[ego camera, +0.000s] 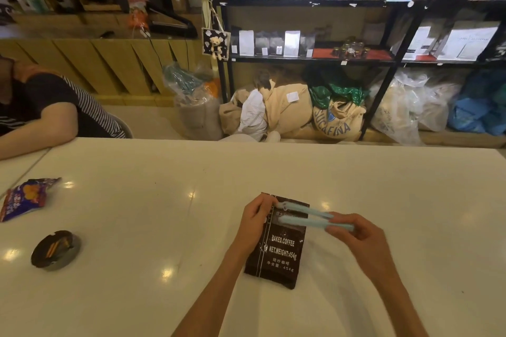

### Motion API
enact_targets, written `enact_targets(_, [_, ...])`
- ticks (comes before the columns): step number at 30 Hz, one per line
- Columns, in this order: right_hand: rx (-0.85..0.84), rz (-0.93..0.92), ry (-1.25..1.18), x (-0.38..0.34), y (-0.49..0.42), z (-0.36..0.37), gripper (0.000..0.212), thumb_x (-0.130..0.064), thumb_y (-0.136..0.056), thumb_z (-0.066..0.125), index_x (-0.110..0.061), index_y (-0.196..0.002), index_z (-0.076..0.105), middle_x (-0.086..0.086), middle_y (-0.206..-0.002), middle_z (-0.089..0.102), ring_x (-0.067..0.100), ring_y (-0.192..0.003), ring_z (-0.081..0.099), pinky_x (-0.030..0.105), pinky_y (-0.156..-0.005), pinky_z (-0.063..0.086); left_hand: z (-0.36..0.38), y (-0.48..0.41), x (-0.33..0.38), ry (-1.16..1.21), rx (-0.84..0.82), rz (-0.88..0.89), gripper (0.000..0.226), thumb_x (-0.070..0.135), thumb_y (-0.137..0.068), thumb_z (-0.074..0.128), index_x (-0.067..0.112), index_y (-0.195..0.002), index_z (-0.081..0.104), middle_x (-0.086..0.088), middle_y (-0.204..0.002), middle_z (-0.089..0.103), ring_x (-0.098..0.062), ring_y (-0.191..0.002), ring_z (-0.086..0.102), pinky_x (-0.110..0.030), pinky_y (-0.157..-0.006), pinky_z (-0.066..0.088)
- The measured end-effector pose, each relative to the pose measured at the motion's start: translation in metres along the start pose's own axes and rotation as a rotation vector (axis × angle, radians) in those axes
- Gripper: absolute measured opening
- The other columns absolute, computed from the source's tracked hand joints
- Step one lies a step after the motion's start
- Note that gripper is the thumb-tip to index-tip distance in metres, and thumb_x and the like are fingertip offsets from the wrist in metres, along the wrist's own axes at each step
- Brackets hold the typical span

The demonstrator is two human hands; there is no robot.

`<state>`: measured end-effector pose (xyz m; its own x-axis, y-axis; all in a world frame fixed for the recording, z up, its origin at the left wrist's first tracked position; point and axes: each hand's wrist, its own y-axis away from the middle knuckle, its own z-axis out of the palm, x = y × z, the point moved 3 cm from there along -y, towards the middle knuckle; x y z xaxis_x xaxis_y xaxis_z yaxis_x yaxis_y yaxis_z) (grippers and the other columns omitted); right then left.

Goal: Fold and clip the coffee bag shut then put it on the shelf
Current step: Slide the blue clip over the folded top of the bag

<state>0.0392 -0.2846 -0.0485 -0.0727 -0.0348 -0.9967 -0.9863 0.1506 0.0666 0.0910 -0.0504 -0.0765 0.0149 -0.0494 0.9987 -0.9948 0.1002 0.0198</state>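
A black coffee bag point(279, 252) printed "BAKED.COFFEE" lies flat on the white table point(164, 227), its top end pointing away from me. My left hand point(256, 220) pinches the bag's upper left edge. My right hand point(356, 232) grips the near ends of a long pale-blue sealing clip point(304, 217). The clip's two arms are spread apart and lie across the bag's top. A black metal shelf point(301, 3) with rows of coffee bags stands beyond the table.
A snack packet point(24, 197) and a dark ashtray point(54, 250) sit on the table's left side. Another person's arm point(35, 123) rests on the far left edge. Sacks and plastic bags point(339, 117) are piled on the floor under the shelf.
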Motion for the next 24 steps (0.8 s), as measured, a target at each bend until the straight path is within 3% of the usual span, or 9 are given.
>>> enact_targets(2, [0.113, -0.009, -0.032, -0.004, 0.002, -0.035, 0.017, 0.008, -0.074, 0.075, -0.005, -0.083, 0.075, 0.003, -0.094, 0.078, 0.011, -0.080, 0.071, 0.016, -0.073, 0.057, -0.002, 0.002, -0.004, 0.035, -0.034, -0.005, 0.015, 0.007, -0.101, 0.049, 0.014, -0.096, 0.062, 0.000, -0.099, 0.064, -0.016, -0.090, 0.064, -0.028, -0.071, 0.056])
enact_targets(5, [0.129, 0.046, -0.023, 0.002, 0.003, -0.061, 0.016, 0.003, -0.076, 0.076, -0.006, -0.089, 0.076, 0.009, -0.095, 0.077, 0.024, -0.084, 0.072, 0.023, -0.076, 0.059, -0.007, 0.004, -0.006, 0.055, -0.024, -0.021, 0.032, -0.003, -0.095, 0.054, 0.027, -0.108, 0.056, -0.008, -0.116, 0.059, -0.030, -0.103, 0.065, -0.040, -0.075, 0.062])
enact_targets(8, [0.074, 0.108, 0.059, 0.013, -0.003, -0.035, 0.017, -0.001, -0.074, 0.078, -0.010, -0.088, 0.078, 0.013, -0.090, 0.077, 0.023, -0.080, 0.069, 0.025, -0.070, 0.059, -0.004, 0.007, -0.003, 0.131, -0.038, -0.072, 0.051, -0.002, -0.094, 0.057, 0.036, -0.126, 0.042, -0.024, -0.120, 0.057, -0.041, -0.103, 0.067, -0.053, -0.077, 0.062])
enact_targets(11, [-0.010, 0.127, 0.076, 0.021, -0.011, 0.003, 0.016, -0.008, -0.075, 0.080, -0.017, -0.089, 0.078, 0.004, -0.093, 0.077, 0.025, -0.088, 0.072, 0.036, -0.079, 0.059, 0.001, 0.009, 0.002, 0.183, -0.014, -0.133, 0.062, -0.003, -0.094, 0.058, 0.043, -0.129, 0.035, -0.025, -0.114, 0.062, -0.033, -0.094, 0.073, -0.042, -0.070, 0.063])
enact_targets(15, [-0.006, 0.139, 0.011, 0.018, -0.019, 0.029, 0.013, -0.007, -0.079, 0.077, -0.010, -0.091, 0.075, 0.009, -0.092, 0.076, 0.028, -0.084, 0.073, 0.025, -0.069, 0.059, 0.002, 0.010, 0.002, 0.212, 0.009, -0.198, 0.078, 0.000, -0.091, 0.064, 0.048, -0.140, 0.026, -0.018, -0.111, 0.069, -0.031, -0.091, 0.075, -0.039, -0.069, 0.063])
enact_targets(18, [-0.017, 0.118, 0.043, 0.012, -0.024, 0.038, 0.012, -0.011, -0.080, 0.077, -0.011, -0.090, 0.071, 0.009, -0.089, 0.074, 0.021, -0.079, 0.069, 0.024, -0.063, 0.057, 0.001, 0.008, 0.001, 0.225, 0.033, -0.237, 0.091, -0.003, -0.090, 0.064, 0.048, -0.148, 0.016, -0.013, -0.106, 0.072, -0.025, -0.089, 0.077, -0.034, -0.067, 0.062])
enact_targets(21, [-0.006, 0.139, 0.019, 0.010, -0.024, 0.046, 0.024, -0.017, -0.081, 0.077, -0.011, -0.094, 0.058, 0.007, -0.083, 0.075, 0.014, -0.073, 0.069, 0.021, -0.059, 0.055, 0.001, 0.005, 0.000, 0.198, 0.029, -0.269, 0.102, -0.003, -0.089, 0.065, 0.045, -0.153, 0.003, -0.005, -0.104, 0.071, -0.015, -0.085, 0.077, -0.026, -0.064, 0.060])
enact_targets(24, [0.006, 0.154, -0.024, 0.010, -0.023, 0.054, 0.030, -0.018, -0.081, 0.076, -0.012, -0.098, 0.052, 0.009, -0.085, 0.076, 0.020, -0.076, 0.073, 0.025, -0.062, 0.059, 0.002, 0.003, -0.002, 0.167, 0.056, -0.299, 0.105, -0.002, -0.090, 0.065, 0.045, -0.153, -0.004, 0.002, -0.105, 0.067, -0.010, -0.078, 0.076, -0.021, -0.059, 0.058])
